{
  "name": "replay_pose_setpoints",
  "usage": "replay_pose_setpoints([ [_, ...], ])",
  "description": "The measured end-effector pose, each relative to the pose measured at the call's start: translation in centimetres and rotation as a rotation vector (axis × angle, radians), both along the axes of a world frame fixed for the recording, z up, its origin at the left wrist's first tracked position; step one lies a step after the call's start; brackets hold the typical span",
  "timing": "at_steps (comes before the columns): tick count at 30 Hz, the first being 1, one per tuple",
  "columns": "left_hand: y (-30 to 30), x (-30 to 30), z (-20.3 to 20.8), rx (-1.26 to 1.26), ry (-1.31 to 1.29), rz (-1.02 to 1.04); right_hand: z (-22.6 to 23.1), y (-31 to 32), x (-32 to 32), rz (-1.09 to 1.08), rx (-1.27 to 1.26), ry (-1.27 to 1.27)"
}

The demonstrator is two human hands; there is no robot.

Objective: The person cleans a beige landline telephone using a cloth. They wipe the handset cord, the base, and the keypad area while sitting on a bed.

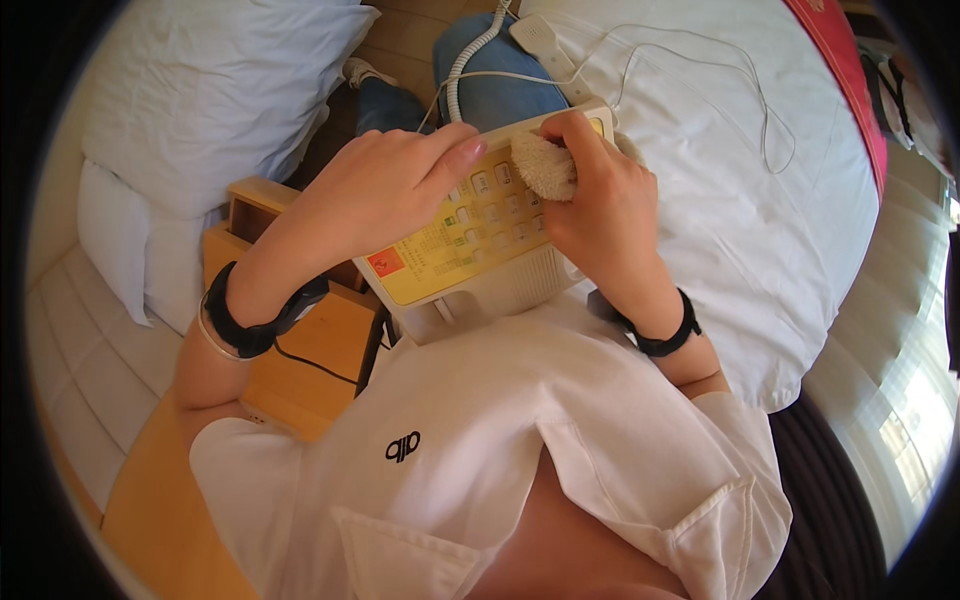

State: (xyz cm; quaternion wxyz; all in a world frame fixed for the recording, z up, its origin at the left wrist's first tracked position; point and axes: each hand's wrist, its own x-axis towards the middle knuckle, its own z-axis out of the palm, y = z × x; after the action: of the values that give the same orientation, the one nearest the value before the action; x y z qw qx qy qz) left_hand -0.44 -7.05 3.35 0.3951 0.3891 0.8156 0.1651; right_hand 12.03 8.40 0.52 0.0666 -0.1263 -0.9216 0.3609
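Note:
A cream desk telephone [480, 240] with a yellow faceplate and rows of keys is held tilted in front of my chest. My left hand [385, 190] grips its far left side, fingers over the edge and thumb on the face. In my right hand [610, 195] is a bunched, fluffy whitish cloth [542, 168], pressed against the upper right of the faceplate beside the keys. Beyond the telephone, the handset [540, 42] lies off its cradle on the bed near my leg, by a coiled cord [462, 70].
A wooden nightstand [300, 365] stands on the left, with a dark cable across it. White pillows [215, 110] are stacked at the far left. The bed [720, 240] with white sheets and a red runner [845, 80] spreads to the right. A thin white cord [760, 90] loops over the sheet.

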Motion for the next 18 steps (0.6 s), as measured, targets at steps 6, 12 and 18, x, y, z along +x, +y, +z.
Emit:
replay_pose_setpoints([
  [6,-0.6,-0.2,-0.8,0.091,-0.001,0.014,-0.8,-0.4,1.9,0.005,-0.009,-0.064],
  [12,-0.4,-0.1,-0.2,0.046,-0.011,0.042,-0.3,-0.6,-0.3,-0.015,0.010,0.018],
  [18,-0.9,-0.3,-0.8,0.051,-0.022,0.067,-0.4,-0.9,1.5,0.044,0.017,-0.132],
])
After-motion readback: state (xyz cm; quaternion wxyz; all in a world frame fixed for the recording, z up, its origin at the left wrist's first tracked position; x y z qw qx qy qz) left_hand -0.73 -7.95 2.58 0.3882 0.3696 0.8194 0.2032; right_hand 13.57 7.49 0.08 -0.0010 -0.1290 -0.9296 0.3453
